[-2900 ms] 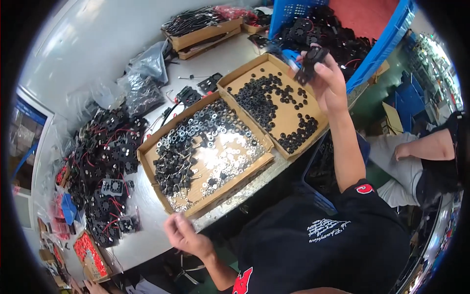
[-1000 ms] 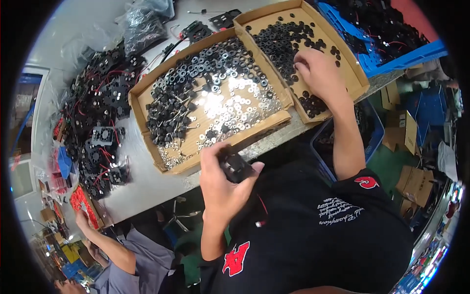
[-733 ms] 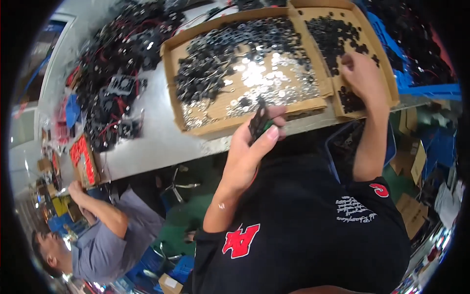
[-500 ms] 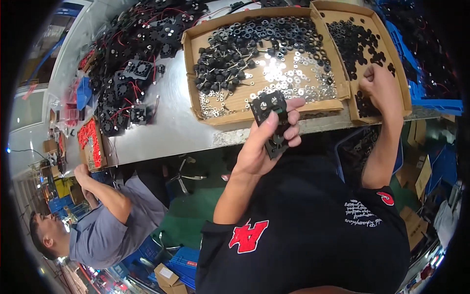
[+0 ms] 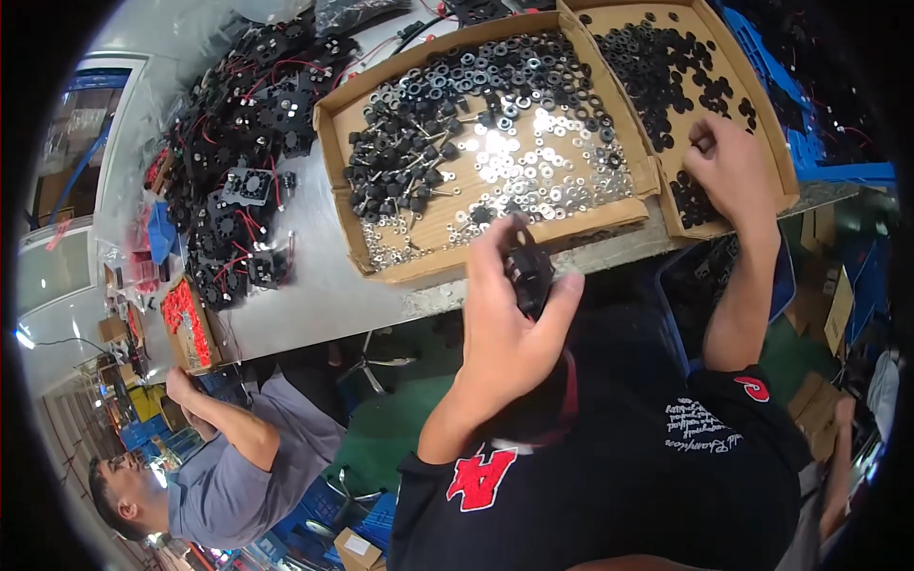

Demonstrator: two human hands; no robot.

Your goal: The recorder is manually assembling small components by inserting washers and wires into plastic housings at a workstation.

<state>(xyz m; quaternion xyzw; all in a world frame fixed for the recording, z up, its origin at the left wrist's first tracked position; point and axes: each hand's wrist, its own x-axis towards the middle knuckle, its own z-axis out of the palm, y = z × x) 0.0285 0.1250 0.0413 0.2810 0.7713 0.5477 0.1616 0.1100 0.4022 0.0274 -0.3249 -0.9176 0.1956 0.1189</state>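
- Left hand [image 5: 509,347]: gripping a black part [image 5: 528,274] — held near the front edge of the metal bench [image 5: 305,224].
- Right hand [image 5: 731,171]: fingers curled in, over the cardboard tray [image 5: 668,164] of black discs [image 5: 647,81] — I cannot tell whether it holds one.
- Just beside that, a wider tray [image 5: 590,226] with metal washers and black knobs [image 5: 395,157] on thin stems.
- Farther left, black fan parts [image 5: 286,109] with red wires, heaped.
- Beyond, a co-worker in a grey shirt [image 5: 248,490].
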